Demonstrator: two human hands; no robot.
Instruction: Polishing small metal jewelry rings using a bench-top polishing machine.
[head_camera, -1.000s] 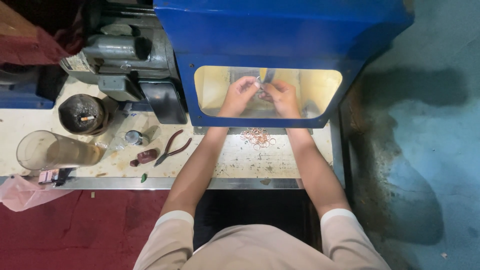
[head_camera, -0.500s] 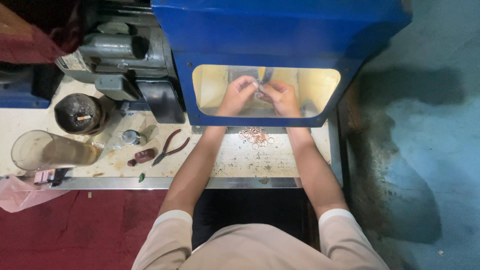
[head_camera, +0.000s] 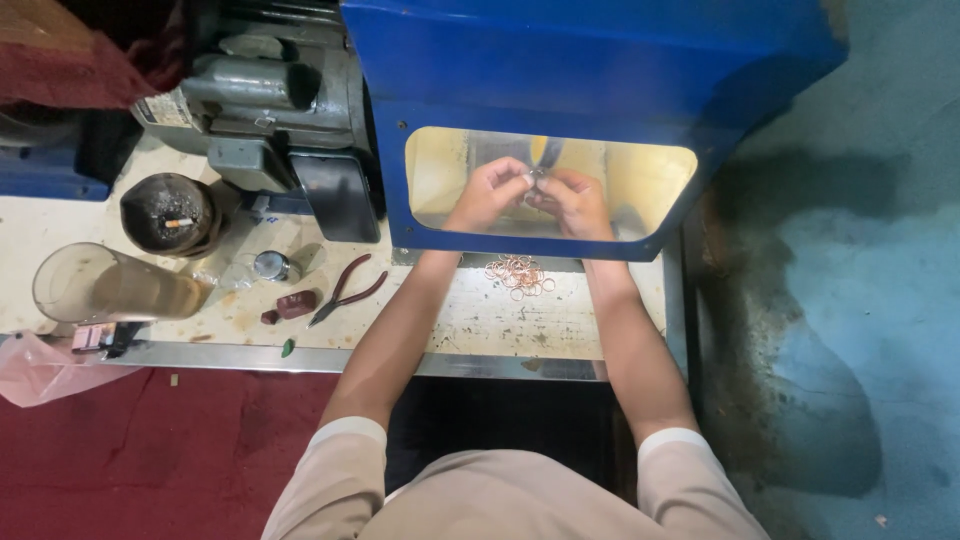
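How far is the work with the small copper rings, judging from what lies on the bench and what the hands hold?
Done: cannot tell; no separate finished batch shows. In hand: the left hand and right hand meet behind the window of the blue hood, pinching something too small to identify. Left, probably: the pile of copper rings on the bench. The pliers lie unused.

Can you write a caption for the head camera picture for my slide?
Both hands, left and right, meet behind a blue guard's window, above a pile of copper rings on the bench.
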